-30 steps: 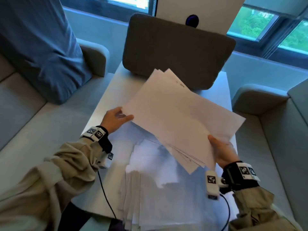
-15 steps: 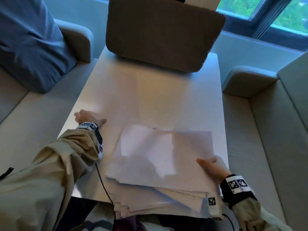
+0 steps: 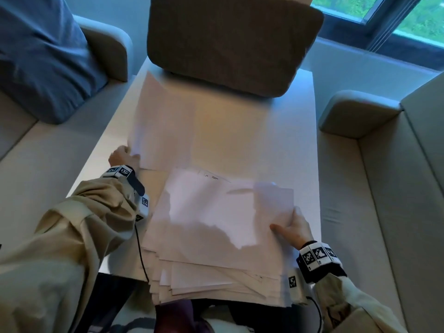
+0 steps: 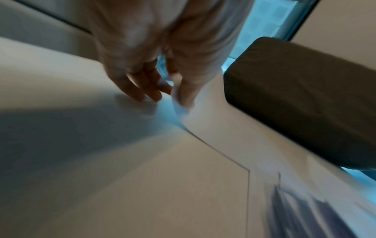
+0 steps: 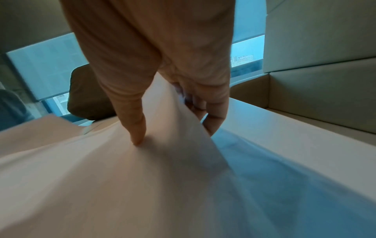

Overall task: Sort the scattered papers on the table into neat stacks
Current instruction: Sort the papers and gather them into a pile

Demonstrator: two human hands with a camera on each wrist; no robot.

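A loose pile of white papers (image 3: 216, 227) lies fanned at the table's near edge, overhanging it. My right hand (image 3: 288, 224) pinches the right edge of the pile's top sheet (image 5: 167, 169): the thumb (image 5: 136, 128) lies on top, the fingers (image 5: 211, 119) are underneath, and that corner is raised. A single white sheet (image 3: 163, 121) lies apart on the left half of the table (image 3: 276, 140). My left hand (image 3: 122, 155) pinches its near left corner, thumb (image 4: 185, 95) against fingers (image 4: 142, 90).
A brown cushion (image 3: 230, 42) stands on the table's far end. Beige sofa seats (image 3: 348, 212) flank the table on both sides, with a blue pillow (image 3: 40, 56) at the far left. A window (image 3: 408, 18) runs behind.
The bundle held in the air a second ago now lies on the pile. My left hand, bare on the table before, holds a separate sheet at the left. My right hand lifts the top sheet's edge.
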